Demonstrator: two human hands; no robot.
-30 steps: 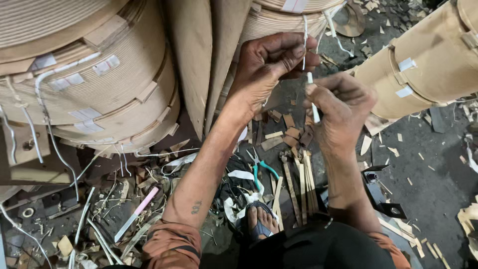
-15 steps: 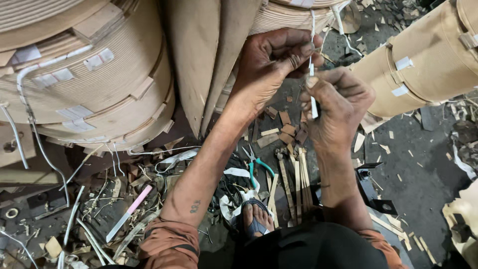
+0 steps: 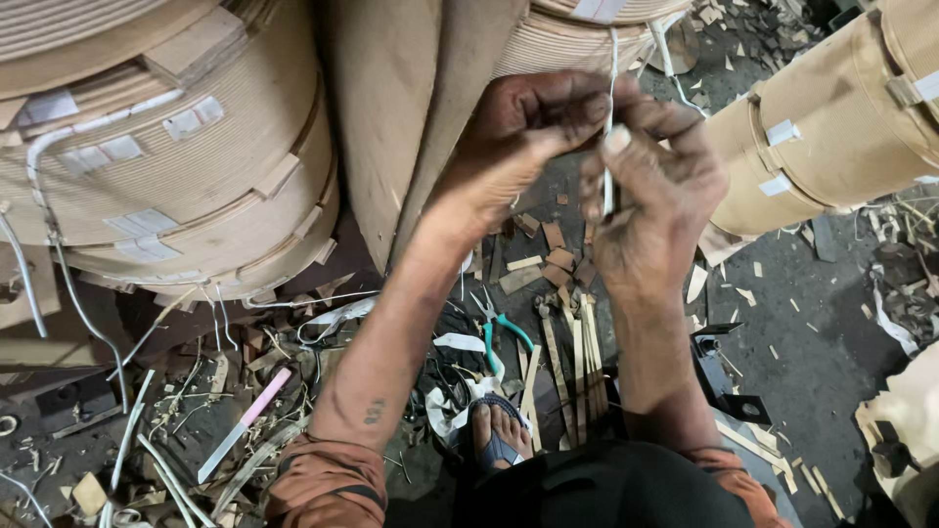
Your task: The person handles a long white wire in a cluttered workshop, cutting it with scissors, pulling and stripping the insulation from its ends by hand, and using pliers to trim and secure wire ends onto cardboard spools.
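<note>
left hand [image 3: 528,132]: fingers pinched on white strap [image 3: 610,117] | right hand [image 3: 650,191]: closed on same strap, touching left | strap: vertical between hands, running up toward 12 o'clock over veneer roll [image 3: 577,44] | floor at 6 o'clock: green-handled pliers [image 3: 499,332], wood strips [image 3: 577,362]

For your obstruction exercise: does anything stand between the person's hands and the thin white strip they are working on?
Nothing visible does. Both the left hand and the right hand already pinch the thin white strip, which runs up to the wound roll above. The teal-handled pliers lie on the floor below, apart from it.
</note>
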